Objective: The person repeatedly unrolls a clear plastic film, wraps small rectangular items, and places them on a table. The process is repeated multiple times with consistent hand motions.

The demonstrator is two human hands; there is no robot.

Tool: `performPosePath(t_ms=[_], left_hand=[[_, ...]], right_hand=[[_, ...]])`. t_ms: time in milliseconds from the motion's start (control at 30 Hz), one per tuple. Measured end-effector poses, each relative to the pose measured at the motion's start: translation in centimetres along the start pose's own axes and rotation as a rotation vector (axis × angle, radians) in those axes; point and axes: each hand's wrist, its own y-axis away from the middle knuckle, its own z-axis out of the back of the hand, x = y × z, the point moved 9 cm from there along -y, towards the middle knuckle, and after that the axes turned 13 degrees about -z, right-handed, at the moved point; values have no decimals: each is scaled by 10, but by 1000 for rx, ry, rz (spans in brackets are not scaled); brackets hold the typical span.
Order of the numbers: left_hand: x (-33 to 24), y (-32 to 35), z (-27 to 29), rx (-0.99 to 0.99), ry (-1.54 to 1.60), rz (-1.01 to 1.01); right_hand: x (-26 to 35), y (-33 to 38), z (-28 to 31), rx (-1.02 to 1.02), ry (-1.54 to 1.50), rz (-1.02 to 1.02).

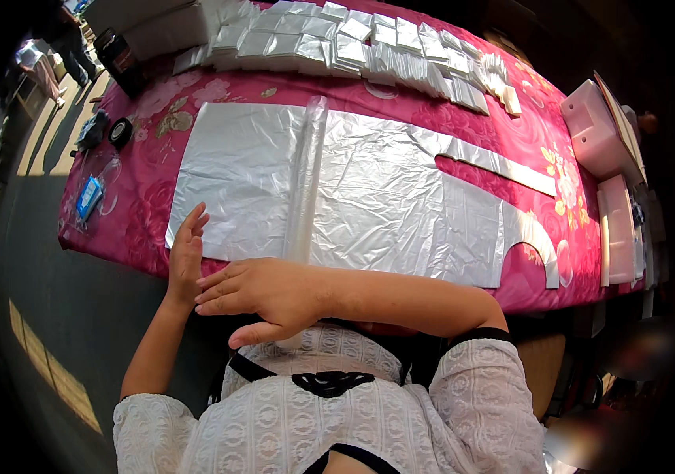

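Note:
A thin, shiny white plastic sheet lies spread on the table, with strap-like strips and curved cut-outs at its right end. Across it, front to back, rests a clear, rod-like roll; my right wrist hides part of its near end. My left hand is raised at the sheet's near left corner, fingers stretched upward, holding nothing visible. From the right, my right hand reaches over the table's near edge, fingers extended and thumb apart. Its fingertips meet or overlap the base of my left hand; I cannot tell which.
A pink flowered cloth covers the table. Folded white plastic packets lie in rows along the back. At left are a dark bottle, a black tape roll and a blue-and-white packet. White foam boxes stand at right.

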Motion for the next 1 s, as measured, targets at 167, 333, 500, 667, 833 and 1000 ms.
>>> performPosePath(t_ms=[167,333,500,667,833,1000], left_hand=[[5,54,48,-97,3,117],[5,74,58,-161,-65,172],[-2,72,57,-61,-491,314],[19,73,60,-3,-435,495],[9,74,6,-134,800,526],[-17,43,-37,49,981,605]], right_hand=[[-63,-4,62,-295,391,-148],[-131,-56,44,-255,686,-147],[-151,-148,4,-75,739,-275],[-135,-162,15,-649,633,-234],[-168,-115,46,-883,-839,-519],[-142,-87,60,-619,-1422,-430]])
